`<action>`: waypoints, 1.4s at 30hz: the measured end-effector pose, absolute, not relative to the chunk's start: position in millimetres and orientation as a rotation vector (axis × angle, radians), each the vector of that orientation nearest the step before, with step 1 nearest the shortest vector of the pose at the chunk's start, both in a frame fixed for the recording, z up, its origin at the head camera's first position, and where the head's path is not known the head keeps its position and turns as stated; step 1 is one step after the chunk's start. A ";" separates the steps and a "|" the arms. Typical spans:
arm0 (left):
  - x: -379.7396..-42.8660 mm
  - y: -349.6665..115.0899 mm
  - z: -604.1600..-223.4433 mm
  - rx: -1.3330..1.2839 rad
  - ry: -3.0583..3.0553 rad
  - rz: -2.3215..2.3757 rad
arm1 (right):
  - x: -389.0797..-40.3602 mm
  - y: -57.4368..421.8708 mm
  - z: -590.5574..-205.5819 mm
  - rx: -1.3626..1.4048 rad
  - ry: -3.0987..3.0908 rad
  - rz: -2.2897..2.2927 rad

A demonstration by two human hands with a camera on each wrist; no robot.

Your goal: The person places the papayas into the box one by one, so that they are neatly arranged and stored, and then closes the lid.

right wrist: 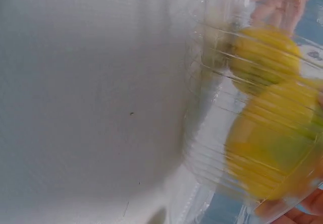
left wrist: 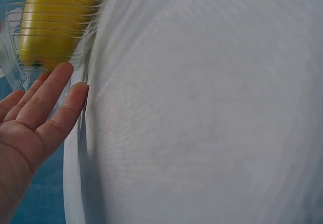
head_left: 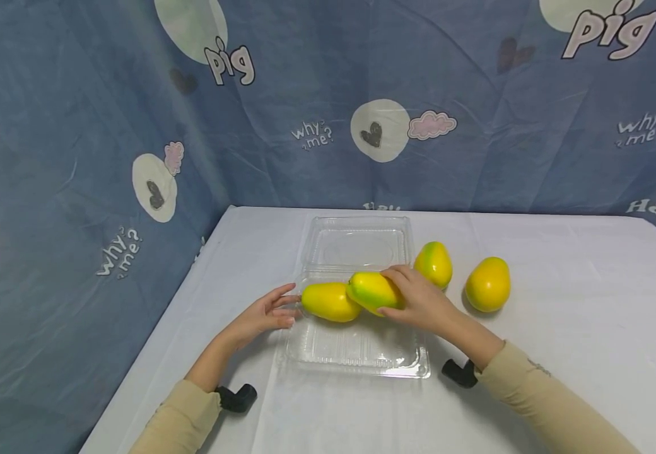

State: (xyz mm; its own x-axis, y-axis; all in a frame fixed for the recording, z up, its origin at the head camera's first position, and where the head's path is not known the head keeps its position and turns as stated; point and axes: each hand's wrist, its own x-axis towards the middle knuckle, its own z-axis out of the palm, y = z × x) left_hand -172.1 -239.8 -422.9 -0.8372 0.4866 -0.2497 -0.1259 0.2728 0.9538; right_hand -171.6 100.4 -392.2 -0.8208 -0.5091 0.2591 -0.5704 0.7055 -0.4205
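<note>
A clear plastic clamshell box (head_left: 356, 356) lies with its lid folded back on the table. One yellow mango (head_left: 330, 302) rests in its base at the left. My right hand (head_left: 419, 301) grips a second, yellow-green mango (head_left: 372, 290) over the base, its tip against the first one. Through the ribbed wall in the right wrist view, the gripped mango (right wrist: 272, 138) shows blurred. Beside the box's left side is my left hand (head_left: 261, 317), fingers extended and holding nothing. In the left wrist view its fingertips (left wrist: 63, 72) are close to the box wall below the first mango (left wrist: 55, 24).
Two more mangoes stand on the white tablecloth to the right: a yellow-green mango (head_left: 434, 263) beside the box and a yellow mango (head_left: 487, 285) farther out. A blue printed curtain (head_left: 305, 82) hangs behind and left of the table. Black mounts (head_left: 237, 398) sit at both wrists.
</note>
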 end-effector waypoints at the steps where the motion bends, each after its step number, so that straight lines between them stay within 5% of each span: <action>1: -172.2 -239.8 -422.7 0.326 2.046 1.601 | -171.7 100.3 -392.4 0.886 -2.789 0.744; 42: -172.4 -237.6 -422.8 0.332 2.064 1.589 | -172.5 103.5 -388.5 0.963 -2.879 0.705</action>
State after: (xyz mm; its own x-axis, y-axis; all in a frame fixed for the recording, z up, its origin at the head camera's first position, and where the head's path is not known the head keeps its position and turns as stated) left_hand -172.4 -237.6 -422.8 -0.8401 0.4843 -0.2445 -0.1126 0.2852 0.9518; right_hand -172.5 103.5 -388.5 -0.8087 -0.5652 0.1629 -0.5766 0.7066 -0.4102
